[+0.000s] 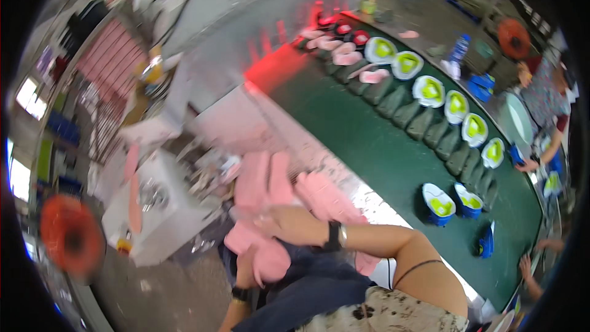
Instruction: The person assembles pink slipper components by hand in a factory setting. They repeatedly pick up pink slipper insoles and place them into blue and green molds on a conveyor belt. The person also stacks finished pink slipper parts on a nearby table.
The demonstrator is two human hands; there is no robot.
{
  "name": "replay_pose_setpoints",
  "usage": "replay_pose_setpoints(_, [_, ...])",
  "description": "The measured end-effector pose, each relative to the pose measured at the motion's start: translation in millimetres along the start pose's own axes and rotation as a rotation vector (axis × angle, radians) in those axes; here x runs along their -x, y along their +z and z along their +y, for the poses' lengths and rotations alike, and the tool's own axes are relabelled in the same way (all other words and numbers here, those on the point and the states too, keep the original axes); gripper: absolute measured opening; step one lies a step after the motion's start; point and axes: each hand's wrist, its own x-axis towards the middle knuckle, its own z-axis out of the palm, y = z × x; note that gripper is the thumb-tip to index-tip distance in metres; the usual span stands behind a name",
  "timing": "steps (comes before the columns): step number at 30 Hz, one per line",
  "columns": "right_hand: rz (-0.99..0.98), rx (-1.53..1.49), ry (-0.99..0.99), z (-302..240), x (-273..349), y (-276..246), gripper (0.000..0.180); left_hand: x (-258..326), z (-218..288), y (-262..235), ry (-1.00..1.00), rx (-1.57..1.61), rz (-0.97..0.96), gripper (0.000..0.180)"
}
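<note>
My left hand (247, 268) is closed on pink insoles (270, 261) held above my lap; how many pieces are in the grip is unclear. Just above them is my right hand (294, 224), stretched over the upper end of the pink material. Its fingers are smeared by motion, so its hold cannot be made out. Beyond my hands lie stacks of pink insoles (252, 178), with another pile (326, 195) to the right against the metal edge of the conveyor. Dark cloth covers my lap under both hands.
A green conveyor belt (319, 117) runs along my right, bearing rows of dark grey shoe-shaped pieces (409, 117) and white-and-blue shoes with yellow-green insides (439, 203). Red light falls at its far end. A white box (166, 203) and an orange fan (70, 237) stand left. Co-workers' hands (527, 165) reach in from the far right.
</note>
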Motion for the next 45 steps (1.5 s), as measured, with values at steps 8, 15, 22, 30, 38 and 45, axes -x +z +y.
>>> replay_pose_setpoints(8, [0.194,-0.355,0.444,27,5,65,0.023,18,34,-21,-0.588,1.263,0.089,0.043])
replay_pose_setpoints(15, [0.536,-0.165,0.194,63,-122,51,0.043,62,18,-25,-0.526,1.468,-0.096,0.053])
replay_pose_setpoints(22, [0.491,0.270,0.149,12,-105,5,0.033,78,11,-34,-0.501,1.453,-0.059,0.053])
replay_pose_setpoints(30, [0.498,0.294,0.087,59,-148,28,0.038,90,-77,-23,-0.611,1.307,0.112,0.039])
replay_pose_setpoints(38, [0.845,-0.401,0.388,84,-173,-30,0.027,34,21,-18,-0.744,1.124,0.166,0.047])
replay_pose_setpoints(45, [1.268,-0.405,0.428,174,-43,-217,0.022,7,5,2,-0.782,1.260,0.107,0.050])
